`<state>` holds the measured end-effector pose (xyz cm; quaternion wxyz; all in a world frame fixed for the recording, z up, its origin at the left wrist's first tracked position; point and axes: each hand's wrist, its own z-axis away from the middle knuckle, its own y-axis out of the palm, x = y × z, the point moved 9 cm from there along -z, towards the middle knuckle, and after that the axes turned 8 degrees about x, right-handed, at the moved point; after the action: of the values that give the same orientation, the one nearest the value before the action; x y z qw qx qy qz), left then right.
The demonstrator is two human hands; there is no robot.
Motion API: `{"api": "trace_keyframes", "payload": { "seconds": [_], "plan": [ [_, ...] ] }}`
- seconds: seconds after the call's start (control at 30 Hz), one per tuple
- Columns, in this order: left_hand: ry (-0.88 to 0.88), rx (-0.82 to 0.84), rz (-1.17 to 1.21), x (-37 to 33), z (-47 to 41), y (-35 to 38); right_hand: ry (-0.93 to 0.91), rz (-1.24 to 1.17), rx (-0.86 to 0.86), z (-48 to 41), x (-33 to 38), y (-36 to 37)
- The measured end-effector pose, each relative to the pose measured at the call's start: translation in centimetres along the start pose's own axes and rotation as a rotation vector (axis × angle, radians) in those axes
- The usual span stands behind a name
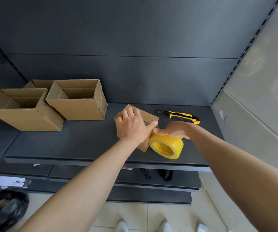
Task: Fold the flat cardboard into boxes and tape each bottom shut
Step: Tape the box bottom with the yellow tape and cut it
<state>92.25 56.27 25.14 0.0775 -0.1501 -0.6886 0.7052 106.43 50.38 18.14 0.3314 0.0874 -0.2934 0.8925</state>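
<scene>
With my left hand (131,127) spread flat on the small box (149,116), pinning it down, and my right hand (172,131) curled round the yellow tape roll (167,145) touching that box's near-right corner, I'd judge it best to draw the strip taut along the seam.

Your left hand (131,127) covers most of the small box (149,117); your right hand (173,130) hides the top of the tape roll (166,145). The far box (41,83) sits mostly behind the open boxes (79,106).
</scene>
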Motion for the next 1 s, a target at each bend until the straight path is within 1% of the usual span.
{"api": "trace_keyframes", "payload": {
  "seconds": [0.07, 0.1, 0.13, 0.27, 0.5, 0.63, 0.73, 0.8, 0.87, 0.9, 1.0],
  "plan": [
    [0.007, 0.08, -0.028, 0.5, -0.1, 1.0, -0.085, -0.228, 0.184, 0.0, -0.2, 1.7],
    [0.007, 0.118, -0.042, 0.7, -0.2, 1.5, -0.114, -0.301, 0.257, 0.3, -0.3, 2.3],
    [0.009, 0.144, -0.052, 1.0, -0.3, 1.9, -0.128, -0.335, 0.294, 0.6, -0.4, 2.7],
    [0.037, 0.13, -0.048, 1.0, -0.7, 2.0, -0.15, -0.326, 0.261, 0.7, 0.3, 2.7],
    [0.08, 0.144, -0.002, 1.0, -1.2, 2.1, -0.119, -0.194, 0.166, 0.2, 2.9, 2.7],
    [0.129, 0.183, -0.012, 1.4, -1.6, 2.0, -0.14, -0.181, 0.085, 0.2, 4.1, 2.7],
    [0.169, 0.231, -0.018, 1.7, -2.1, 2.0, -0.186, -0.226, 0.05, 0.4, 5.2, 3.2],
    [0.195, 0.245, -0.022, 1.8, -2.2, 1.9, -0.215, -0.318, 0.11, 0.4, 5.3, 4.1],
    [0.224, 0.223, -0.02, 1.9, -2.0, 1.6, -0.238, -0.409, 0.182, 0.3, 5.1, 4.9],
    [0.231, 0.193, 0.003, 1.9, -1.8, 1.5, -0.251, -0.434, 0.192, 0.1, 5.0, 5.0],
    [0.239, 0.068, 0.219, 2.2, -0.8, 0.7, -0.301, -0.441, 0.164, -0.3, 5.4, 4.8]
  ]
}}
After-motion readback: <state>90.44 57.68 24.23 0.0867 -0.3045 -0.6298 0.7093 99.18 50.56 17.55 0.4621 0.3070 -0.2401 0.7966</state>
